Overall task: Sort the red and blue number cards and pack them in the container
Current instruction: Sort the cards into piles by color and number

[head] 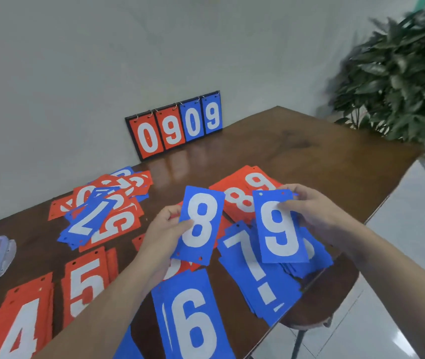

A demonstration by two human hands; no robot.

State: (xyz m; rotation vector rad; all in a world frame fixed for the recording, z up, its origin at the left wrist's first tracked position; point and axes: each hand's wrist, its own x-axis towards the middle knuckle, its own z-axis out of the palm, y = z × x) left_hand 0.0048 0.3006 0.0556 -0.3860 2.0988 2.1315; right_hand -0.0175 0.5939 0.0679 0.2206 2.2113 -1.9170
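A blue 8 card is pinched by the left hand, a blue 9 card by the right hand (above sorted piles). Misfiling is risked: neighbouring stacks overlap.

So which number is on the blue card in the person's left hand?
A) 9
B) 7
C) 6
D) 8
D: the left hand holds the blue 8 card by its lower left edge, while the right hand pinches the blue 9 card near its top. The blue 6 and 7 cards lie flat on the table.
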